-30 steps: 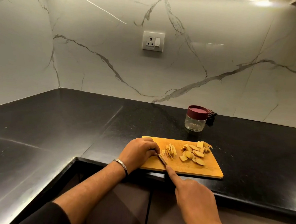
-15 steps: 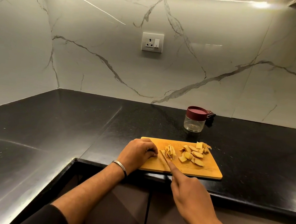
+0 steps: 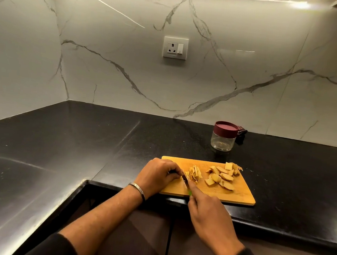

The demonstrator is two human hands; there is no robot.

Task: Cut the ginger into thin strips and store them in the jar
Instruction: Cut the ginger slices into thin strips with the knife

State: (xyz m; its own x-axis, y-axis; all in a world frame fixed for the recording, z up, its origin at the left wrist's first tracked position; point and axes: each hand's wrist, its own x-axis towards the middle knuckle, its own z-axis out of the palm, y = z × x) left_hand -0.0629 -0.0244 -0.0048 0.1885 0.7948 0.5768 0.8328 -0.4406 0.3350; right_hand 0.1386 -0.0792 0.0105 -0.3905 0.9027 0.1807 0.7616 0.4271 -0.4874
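Since half a second before, the right hand (image 3: 211, 217) had drawn back a little toward the counter edge, its knife (image 3: 185, 180) sliding back with it from the pile of strips, while the left hand (image 3: 157, 175) had stayed where it was on the board.

The left hand, a metal bangle (image 3: 138, 190) on its wrist, rested on the near left part of the wooden cutting board (image 3: 239, 197), its fingers curled under; what they pressed on was hidden. Just right of those knuckles lay the knife blade, tip close to them. The right hand gripped the handle, fingers wrapped round it and the forefinger laid straight along the blade's back. Touching the blade on its right sat a small heap of thin ginger strips (image 3: 195, 173). Farther right of both hands lay the uncut ginger slices (image 3: 221, 177), spread over the board's far right part. Beyond the fingers, well apart from the board on the black countertop (image 3: 80, 139), stood the clear jar (image 3: 223, 138) with its maroon lid on.
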